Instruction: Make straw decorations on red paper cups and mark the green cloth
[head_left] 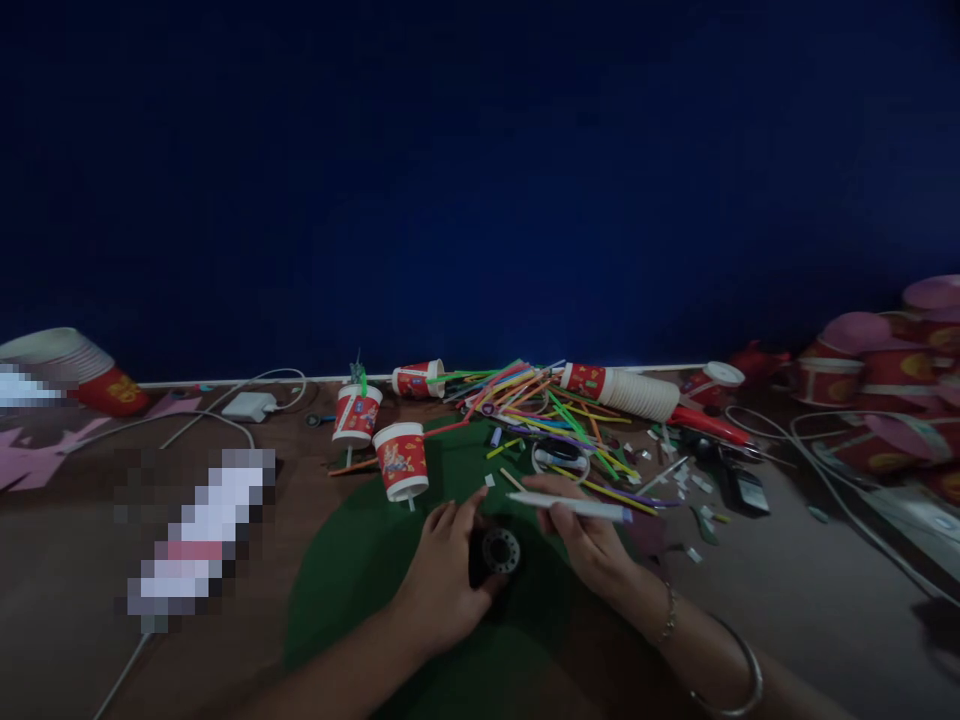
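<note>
Near the middle, my left hand (444, 575) curls round a round dark object (500, 551) with a ring of small marks on its face. The object rests over a dark green sheet (337, 570). My right hand (592, 545), to its right, holds a white pen (574, 505) between thumb and fingers, its tip pointing left. The pen is above and to the right of the round object, apart from it. A small white scrap (490, 480) is close to my left index fingertip.
Red paper cups (401, 460) with straws stand behind my left hand. Coloured straws (525, 400), a cup stack (637, 392) and paper scraps lie at the back. A white charger (250, 406) and cables are left; more red cups (896, 375) are right.
</note>
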